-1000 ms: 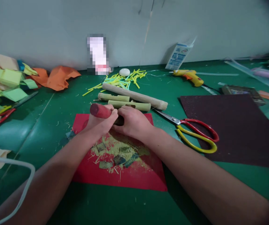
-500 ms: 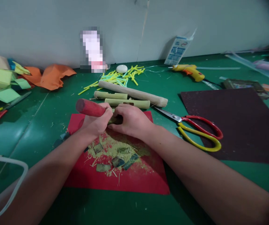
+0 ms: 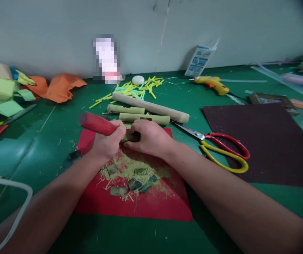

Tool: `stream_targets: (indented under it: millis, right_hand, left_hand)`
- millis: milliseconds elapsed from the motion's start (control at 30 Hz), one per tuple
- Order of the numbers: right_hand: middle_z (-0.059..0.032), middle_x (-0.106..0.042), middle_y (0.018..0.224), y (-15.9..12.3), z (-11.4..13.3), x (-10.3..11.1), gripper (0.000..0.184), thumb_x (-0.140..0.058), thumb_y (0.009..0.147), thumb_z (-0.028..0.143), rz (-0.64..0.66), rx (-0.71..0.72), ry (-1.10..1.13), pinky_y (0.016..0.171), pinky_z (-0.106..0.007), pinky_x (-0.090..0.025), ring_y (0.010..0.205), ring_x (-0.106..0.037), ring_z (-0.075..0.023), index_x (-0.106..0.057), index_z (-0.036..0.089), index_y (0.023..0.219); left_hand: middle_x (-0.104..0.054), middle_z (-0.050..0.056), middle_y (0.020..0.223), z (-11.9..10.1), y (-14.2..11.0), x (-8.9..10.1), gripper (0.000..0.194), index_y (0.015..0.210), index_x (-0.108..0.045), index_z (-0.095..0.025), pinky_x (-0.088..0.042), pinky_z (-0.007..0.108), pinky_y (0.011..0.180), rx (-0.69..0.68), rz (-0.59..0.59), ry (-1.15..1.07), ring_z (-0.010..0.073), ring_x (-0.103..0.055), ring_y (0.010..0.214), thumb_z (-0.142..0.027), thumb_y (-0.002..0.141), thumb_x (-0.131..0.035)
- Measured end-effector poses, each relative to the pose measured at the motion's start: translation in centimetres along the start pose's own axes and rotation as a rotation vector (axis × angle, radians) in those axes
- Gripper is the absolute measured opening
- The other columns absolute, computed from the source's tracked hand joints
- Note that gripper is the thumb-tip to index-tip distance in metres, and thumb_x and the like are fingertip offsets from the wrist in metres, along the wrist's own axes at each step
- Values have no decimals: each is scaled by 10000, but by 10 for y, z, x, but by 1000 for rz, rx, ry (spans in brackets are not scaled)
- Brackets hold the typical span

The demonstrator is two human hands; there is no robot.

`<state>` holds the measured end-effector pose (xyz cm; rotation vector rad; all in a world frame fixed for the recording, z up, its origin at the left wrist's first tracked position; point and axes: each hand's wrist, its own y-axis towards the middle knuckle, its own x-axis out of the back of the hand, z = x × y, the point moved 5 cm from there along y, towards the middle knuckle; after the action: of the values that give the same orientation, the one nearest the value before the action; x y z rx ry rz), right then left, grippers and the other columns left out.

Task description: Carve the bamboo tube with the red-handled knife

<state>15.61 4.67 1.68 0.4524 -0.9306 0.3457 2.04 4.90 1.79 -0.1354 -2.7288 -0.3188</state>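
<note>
Both forearms are bare for the whole length in view, the left forearm [image 3: 69,181] and the right forearm [image 3: 215,180] alike, slim at the wrist and steadily broader toward the elbow. One small dark spot, like a mole, marks the right forearm [image 3: 182,162] a little above the wrist; the surface around it looks smooth. The left hand [image 3: 108,143] and right hand [image 3: 153,137] are bare too, small and softly rounded, with short fingers [image 3: 141,124] whose nails are too indistinct to make out. A smooth white cord [image 3: 28,192] with a rounded bend crosses the left forearm; whether it is worn cannot be told.
</note>
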Motion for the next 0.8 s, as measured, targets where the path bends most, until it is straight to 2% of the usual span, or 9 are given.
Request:
stream_targets:
  millis: [67, 300, 433, 633, 800]
  right_hand:
    - [-45, -642, 802, 0, -1, 0, 231, -763, 762, 353, 0, -9, -12, 681, -286, -352, 757, -513, -159, -659, 149, 792]
    - [-48, -650, 825, 1, -2, -1, 234, -757, 762, 361, 3, -23, 0, 682, -288, -357, 757, -527, -160, -654, 154, 796]
    - [-56, -659, 833, 0, -1, -1, 234, -749, 760, 364, 8, -8, -12, 687, -292, -361, 767, -532, -169, -655, 154, 801]
    - [-32, -651, 804, 0, 0, 1, 221, -742, 774, 359, -19, -9, 10, 661, -279, -335, 737, -520, -151, -642, 167, 818]
    - [-34, -653, 817, -1, -2, 1, 250, -760, 762, 372, -36, -22, 19, 654, -273, -328, 750, -529, -152, -620, 169, 802]
  left_hand:
    - [-396, -27, 550, 1, 3, 1, 214, 535, -406, -206, -349, 275, 549, -30, -51, -33, 116, -370, 555, -224, 739, -467]
    - [-356, -29, 524, 3, 8, -1, 210, 545, -402, -207, -312, 281, 514, 14, -23, 51, 119, -341, 536, -214, 738, -486]
    - [-366, -28, 532, 1, 6, -1, 218, 540, -389, -208, -316, 282, 522, 12, -28, 21, 115, -337, 534, -222, 737, -481]
    - [-396, -9, 559, 3, 7, 0, 204, 567, -411, -217, -318, 291, 540, -1, -6, 115, 143, -391, 589, -282, 749, -474]
    - [-379, -16, 546, 1, 6, 0, 206, 554, -394, -216, -313, 292, 539, 14, -20, 67, 132, -370, 564, -273, 732, -480]
